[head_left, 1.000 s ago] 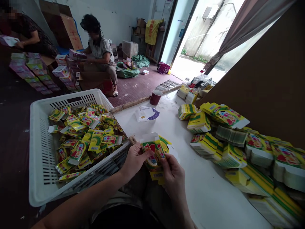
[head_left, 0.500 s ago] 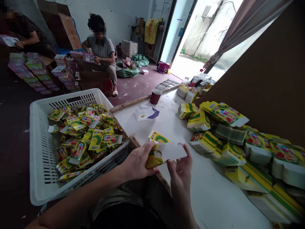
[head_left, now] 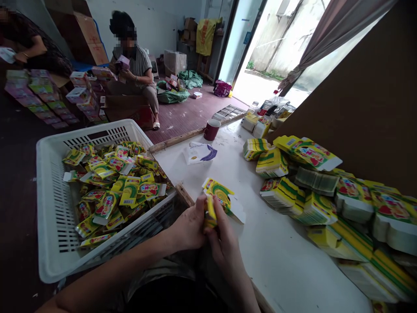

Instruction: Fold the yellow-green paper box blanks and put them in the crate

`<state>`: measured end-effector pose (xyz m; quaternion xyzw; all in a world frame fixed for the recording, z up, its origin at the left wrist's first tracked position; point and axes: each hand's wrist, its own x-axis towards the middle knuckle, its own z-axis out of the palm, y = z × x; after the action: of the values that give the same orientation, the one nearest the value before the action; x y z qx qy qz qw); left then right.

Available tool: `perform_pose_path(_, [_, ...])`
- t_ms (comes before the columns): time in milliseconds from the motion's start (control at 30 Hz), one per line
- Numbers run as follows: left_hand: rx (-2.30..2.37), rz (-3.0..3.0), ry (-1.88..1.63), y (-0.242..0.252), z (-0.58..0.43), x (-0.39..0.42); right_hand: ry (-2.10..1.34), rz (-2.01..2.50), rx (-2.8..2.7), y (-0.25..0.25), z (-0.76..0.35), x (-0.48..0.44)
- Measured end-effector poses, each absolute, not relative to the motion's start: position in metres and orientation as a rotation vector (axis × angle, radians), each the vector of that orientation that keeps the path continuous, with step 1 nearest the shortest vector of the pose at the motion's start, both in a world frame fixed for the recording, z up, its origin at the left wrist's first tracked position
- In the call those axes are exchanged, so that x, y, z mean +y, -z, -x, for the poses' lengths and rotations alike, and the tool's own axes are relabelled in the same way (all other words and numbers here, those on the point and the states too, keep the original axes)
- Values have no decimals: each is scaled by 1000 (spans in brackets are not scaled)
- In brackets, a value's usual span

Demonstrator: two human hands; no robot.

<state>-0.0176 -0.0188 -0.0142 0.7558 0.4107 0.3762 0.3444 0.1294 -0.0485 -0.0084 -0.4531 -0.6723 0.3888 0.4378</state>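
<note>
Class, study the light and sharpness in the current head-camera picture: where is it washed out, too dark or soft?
Head view, glare: the ground outside burns nearly white; head view, shadow: the brown panel and far-left floor sink towards black; head view, sharpness: the handheld yellow carton looks soft, without readable print.

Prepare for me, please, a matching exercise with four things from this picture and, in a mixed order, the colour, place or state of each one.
Things:
1. Left hand
2. Mug
3. Basket
4. Packet

Descriptions:
A. Dark red
B. White with a purple mark, lying on the table
C. Holds a small yellow carton together with the right hand
D. Contains many printed cartons

Right pairs: 1-C, 2-A, 3-D, 4-B
</note>
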Motion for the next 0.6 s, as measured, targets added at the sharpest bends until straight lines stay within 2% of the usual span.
perform_pose_path(100, [1198, -1966, -1053, 16, 19, -20, -802, 1122, -1700, 12, -131, -44])
perform_pose_path(267, [1324, -1953, -854, 4, 36, -24, -717, 1133, -1785, 20, -141, -38])
perform_pose_path(467, [1280, -1915, -749, -9, 51, -21, -925, 1089, -2049, 2, -161, -31])
perform_pose_path(600, [1251, -1914, -798, -11, 47, -22, -1053, 1173, -1884, -6, -153, -32])
